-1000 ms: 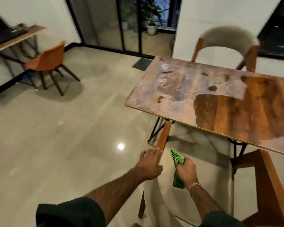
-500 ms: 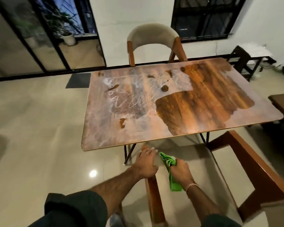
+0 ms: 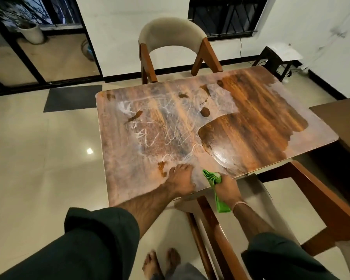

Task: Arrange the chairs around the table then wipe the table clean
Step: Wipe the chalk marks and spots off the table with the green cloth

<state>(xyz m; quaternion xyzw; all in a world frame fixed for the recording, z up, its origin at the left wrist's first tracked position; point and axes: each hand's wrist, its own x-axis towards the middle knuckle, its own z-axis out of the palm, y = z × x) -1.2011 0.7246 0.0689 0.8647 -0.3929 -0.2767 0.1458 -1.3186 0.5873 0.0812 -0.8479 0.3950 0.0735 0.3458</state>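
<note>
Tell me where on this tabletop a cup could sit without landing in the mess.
The glossy clean patch on the table, running to its right edge, is bare. The chalky smear with brown spots covers the left and middle. The near edge is crowded by the left hand and the right hand gripping the green cloth.

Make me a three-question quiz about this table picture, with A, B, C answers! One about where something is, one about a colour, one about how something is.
1. Where is the left hand?
A. flat on the table
B. on the far chair
C. on the floor

2. What colour is the cloth?
A. red
B. green
C. white

3. How is the tabletop?
A. all clean
B. covered with plates
C. partly wiped, with chalky marks left

Answers:
1 A, the palm rests near the table's near edge.
2 B, it is bright green in the right hand.
3 C, the right part shines while the left part is whitish and scribbled.
</note>
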